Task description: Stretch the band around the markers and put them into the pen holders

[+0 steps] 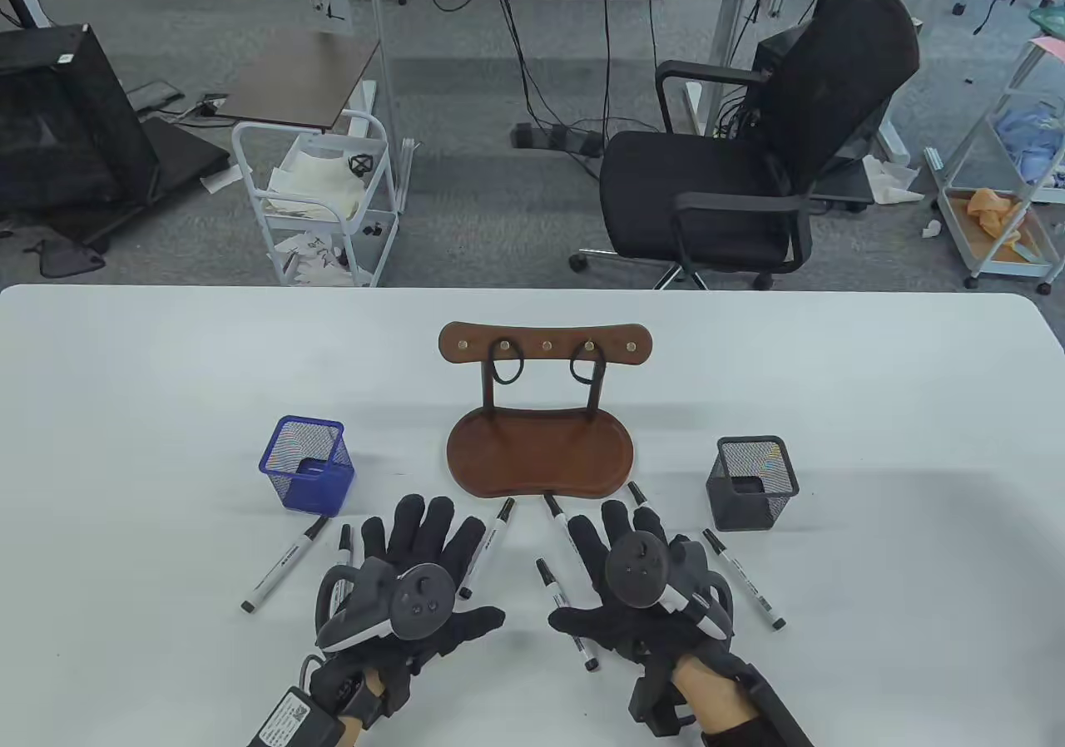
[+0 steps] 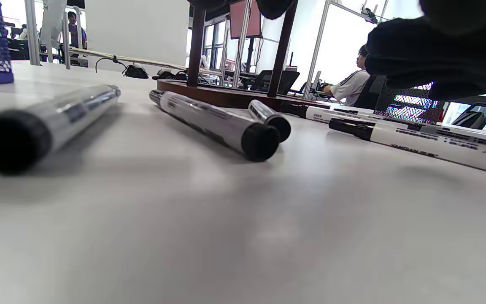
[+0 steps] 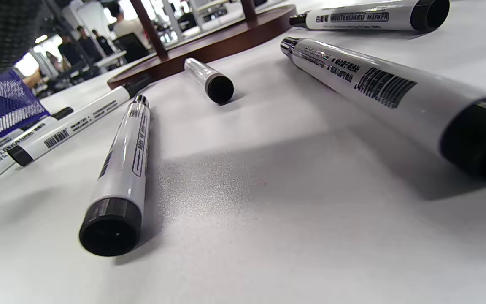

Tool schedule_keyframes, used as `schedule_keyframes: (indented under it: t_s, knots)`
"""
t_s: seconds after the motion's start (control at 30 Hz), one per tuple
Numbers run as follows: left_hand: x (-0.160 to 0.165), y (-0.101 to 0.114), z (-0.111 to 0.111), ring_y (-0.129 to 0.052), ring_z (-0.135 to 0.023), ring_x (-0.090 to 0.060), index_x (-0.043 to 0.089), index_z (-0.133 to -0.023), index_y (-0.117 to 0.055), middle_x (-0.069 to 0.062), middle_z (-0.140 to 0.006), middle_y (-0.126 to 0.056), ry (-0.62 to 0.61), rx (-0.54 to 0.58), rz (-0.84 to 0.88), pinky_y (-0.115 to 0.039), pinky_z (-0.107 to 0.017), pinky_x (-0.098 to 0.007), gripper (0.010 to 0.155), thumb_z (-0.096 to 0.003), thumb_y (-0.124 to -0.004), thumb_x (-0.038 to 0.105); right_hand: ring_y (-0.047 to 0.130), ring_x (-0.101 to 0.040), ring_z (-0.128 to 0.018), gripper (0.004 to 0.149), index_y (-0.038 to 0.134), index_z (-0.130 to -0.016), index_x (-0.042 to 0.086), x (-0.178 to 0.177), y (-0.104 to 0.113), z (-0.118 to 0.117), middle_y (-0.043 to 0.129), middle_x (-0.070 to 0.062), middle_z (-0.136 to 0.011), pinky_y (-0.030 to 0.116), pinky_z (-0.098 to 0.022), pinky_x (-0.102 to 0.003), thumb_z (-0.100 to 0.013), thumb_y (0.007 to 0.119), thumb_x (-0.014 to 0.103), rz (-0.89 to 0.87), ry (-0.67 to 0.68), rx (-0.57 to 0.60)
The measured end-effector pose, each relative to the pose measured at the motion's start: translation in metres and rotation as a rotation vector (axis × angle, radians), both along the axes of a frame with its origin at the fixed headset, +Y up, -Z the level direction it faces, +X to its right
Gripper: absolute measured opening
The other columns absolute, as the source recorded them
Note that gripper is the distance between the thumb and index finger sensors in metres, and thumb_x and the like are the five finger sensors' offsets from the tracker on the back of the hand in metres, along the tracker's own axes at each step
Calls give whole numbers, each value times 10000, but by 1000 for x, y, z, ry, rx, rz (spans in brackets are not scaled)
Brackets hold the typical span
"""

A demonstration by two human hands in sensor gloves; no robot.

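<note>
Both hands lie flat on the white table [image 1: 166, 381], palms down, at about 6 o'clock from the wooden stand [image 1: 539, 456]. The left hand [image 1: 416, 581] has its fingers spread and straight, grasping nothing; the right hand [image 1: 641, 589] is likewise released, fingers extended over the markers beneath it without curling round any.

The markers are scattered loose around the hands. Counting in the table view: one at 9 o'clock of the left hand [image 1: 284, 565], one partly under its little finger [image 1: 344, 549], one at its 2 o'clock [image 1: 487, 558], one between the two hands [image 1: 566, 614], one running under the right fingers from the stand's base [image 1: 559, 522], one tip showing above the right fingers [image 1: 637, 493], one under the right hand's outer edge [image 1: 707, 610], and one at its 3 o'clock [image 1: 743, 578]. That makes eight, though any hidden fully under a glove cannot be ruled out.

Two black bands hang on the stand's pegs, one left [image 1: 507, 362], one right [image 1: 585, 362]. Two mesh holders stand empty-looking: blue [image 1: 306, 464] at 10 o'clock of the left hand, black [image 1: 751, 481] at 1 o'clock of the right.

By my reading the task has not begun: nothing is bundled. The next move calls for gathering markers into a bunch, or lifting a band off its peg.
</note>
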State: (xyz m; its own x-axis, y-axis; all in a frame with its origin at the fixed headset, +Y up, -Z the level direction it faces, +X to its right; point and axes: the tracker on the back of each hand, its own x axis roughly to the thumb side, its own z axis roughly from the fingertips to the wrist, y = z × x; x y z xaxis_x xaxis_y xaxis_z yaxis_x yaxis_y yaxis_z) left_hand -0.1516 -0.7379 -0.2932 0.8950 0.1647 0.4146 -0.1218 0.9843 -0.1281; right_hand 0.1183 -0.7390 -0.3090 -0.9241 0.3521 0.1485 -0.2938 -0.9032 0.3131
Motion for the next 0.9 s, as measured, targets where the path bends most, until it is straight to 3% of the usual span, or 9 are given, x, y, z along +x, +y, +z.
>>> schedule_keyframes:
  t_s: [0.67,0.9]
  knots:
    - [-1,0,-2,-127,-1171,-593,253,-1234,-310,-253,-1331,-241,9,0,10,-243,-722,-852,1000,-467,-600,827,52,-414,-1173,995,237,-1101,453,1,0,0,84,-1,-1300,184,-769,-757,-326,790,742,-3,-1,10]
    - [1,13,-8,-162,-1170,-603,227,-1233,-329,-290,-1320,-267,11,-3,47,-266,-726,-848,1003,-473,-602,822,57,-415,-1173,989,246,-1101,449,1,1,0,88,-2,-1300,188,-770,-756,-327,792,738,-4,-1,12]
